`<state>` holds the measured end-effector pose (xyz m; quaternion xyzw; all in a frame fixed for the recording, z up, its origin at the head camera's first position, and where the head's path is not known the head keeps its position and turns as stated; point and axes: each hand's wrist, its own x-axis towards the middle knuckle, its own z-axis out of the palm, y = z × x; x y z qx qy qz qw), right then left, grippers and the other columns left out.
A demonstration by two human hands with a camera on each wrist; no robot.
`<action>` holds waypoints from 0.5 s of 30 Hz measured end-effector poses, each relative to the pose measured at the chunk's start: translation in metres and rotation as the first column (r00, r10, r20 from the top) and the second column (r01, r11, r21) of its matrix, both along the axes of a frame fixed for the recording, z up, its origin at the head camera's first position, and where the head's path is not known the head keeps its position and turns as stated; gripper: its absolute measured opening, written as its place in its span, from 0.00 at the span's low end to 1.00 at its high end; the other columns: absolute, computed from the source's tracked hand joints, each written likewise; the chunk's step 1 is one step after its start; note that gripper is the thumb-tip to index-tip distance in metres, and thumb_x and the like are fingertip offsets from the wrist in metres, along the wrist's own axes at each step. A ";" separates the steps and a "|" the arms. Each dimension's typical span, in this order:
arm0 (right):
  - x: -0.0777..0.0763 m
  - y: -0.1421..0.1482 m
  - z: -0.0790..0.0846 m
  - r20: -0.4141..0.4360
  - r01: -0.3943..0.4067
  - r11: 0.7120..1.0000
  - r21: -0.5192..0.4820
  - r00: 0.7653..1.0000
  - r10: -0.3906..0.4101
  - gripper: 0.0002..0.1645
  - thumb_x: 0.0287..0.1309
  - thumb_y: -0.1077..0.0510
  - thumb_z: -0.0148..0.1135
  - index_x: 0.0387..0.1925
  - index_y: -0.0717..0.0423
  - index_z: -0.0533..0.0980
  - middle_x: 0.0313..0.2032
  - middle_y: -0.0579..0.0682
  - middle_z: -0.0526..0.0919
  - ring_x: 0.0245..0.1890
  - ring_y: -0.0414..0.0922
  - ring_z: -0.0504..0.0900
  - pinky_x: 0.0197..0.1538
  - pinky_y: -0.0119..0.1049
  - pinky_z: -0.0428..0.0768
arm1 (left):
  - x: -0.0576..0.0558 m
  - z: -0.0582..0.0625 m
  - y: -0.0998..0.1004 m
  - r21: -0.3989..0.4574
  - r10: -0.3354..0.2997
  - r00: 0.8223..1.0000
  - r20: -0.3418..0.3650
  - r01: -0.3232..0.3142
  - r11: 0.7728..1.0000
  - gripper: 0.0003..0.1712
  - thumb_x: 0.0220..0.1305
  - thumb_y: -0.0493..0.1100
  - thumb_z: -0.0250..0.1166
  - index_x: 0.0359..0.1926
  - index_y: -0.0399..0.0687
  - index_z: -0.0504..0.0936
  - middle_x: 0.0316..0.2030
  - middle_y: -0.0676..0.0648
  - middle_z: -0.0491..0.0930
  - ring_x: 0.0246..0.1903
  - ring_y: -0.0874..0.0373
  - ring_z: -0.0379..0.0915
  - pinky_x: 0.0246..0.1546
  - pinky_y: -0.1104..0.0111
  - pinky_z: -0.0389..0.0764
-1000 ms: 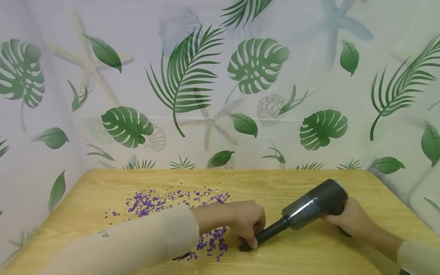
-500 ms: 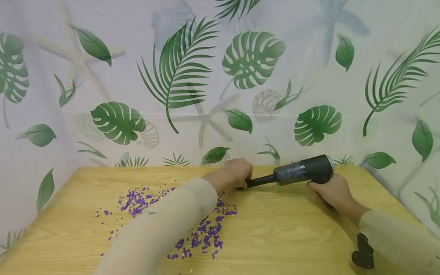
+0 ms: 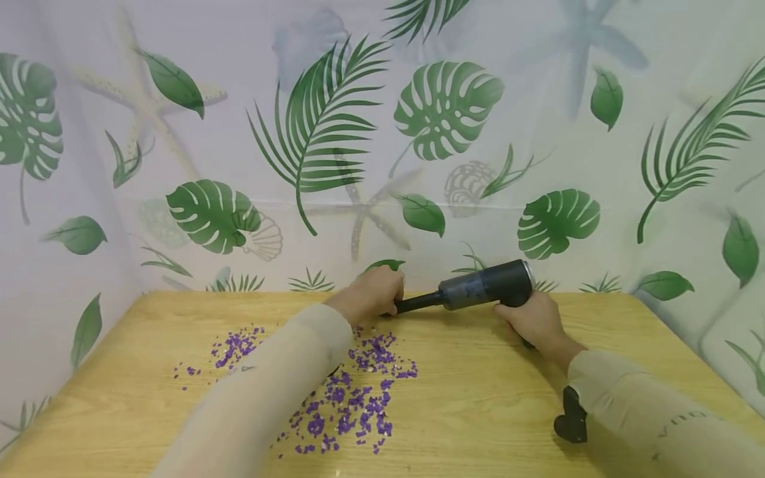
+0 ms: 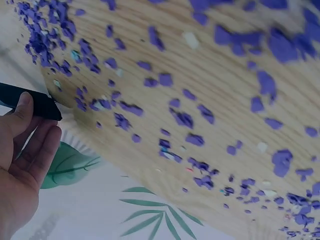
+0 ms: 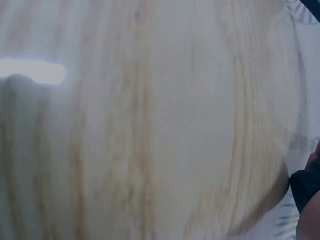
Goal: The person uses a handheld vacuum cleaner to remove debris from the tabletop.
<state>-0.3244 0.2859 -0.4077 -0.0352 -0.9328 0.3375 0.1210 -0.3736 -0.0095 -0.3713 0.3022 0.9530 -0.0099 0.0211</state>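
Near the far edge of the wood-grained table (image 3: 478,398), the person's left hand (image 3: 372,292) pinched the nozzle (image 3: 421,302) of a dark handheld vacuum (image 3: 481,287); the right hand (image 3: 536,320) gripped its handle. Purple scraps (image 3: 317,423) littered the table's left and middle; leaf-printed sheeting (image 3: 448,109) hung behind the table.

wood-grained surface (image 5: 165,115) fills most of the view, grain running up and down. bright glare (image 5: 35,71) at left edge. right margin: pale, printed backdrop (image 5: 311,65) past the surface's curved-looking edge. lower right: right hand (image 5: 310,222), mostly cropped, against a dark piece (image 5: 304,187). dark sliver (image 5: 313,9), top right corner.
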 end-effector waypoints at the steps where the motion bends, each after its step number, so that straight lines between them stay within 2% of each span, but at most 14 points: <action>1: 0.000 -0.001 0.001 0.002 0.000 1.000 -0.002 1.000 0.000 0.21 0.51 0.48 0.69 0.10 0.54 0.77 0.07 0.40 0.73 0.16 0.42 0.75 0.28 0.34 0.72 | 0.001 0.001 -0.001 0.000 -0.006 1.000 -0.001 0.006 1.000 0.09 0.59 0.46 0.74 0.41 0.50 0.90 0.39 0.52 0.87 0.40 0.57 0.83 0.47 0.68 0.83; 6: -0.001 -0.002 0.004 0.016 -0.022 1.000 -0.004 1.000 0.022 0.20 0.50 0.49 0.69 0.11 0.54 0.77 0.07 0.41 0.73 0.17 0.42 0.75 0.28 0.34 0.72 | 0.006 0.008 -0.005 -0.012 -0.027 1.000 0.016 0.027 1.000 0.08 0.59 0.45 0.74 0.39 0.51 0.90 0.37 0.52 0.87 0.39 0.57 0.83 0.46 0.67 0.83; 15: -0.002 0.020 -0.001 0.034 -0.085 0.996 0.039 0.996 0.084 0.19 0.51 0.50 0.68 0.14 0.56 0.74 0.08 0.41 0.72 0.17 0.43 0.75 0.30 0.35 0.72 | 0.017 0.004 0.006 -0.060 -0.133 0.989 0.059 0.137 0.989 0.06 0.61 0.48 0.73 0.31 0.51 0.91 0.28 0.55 0.86 0.27 0.63 0.77 0.31 0.72 0.77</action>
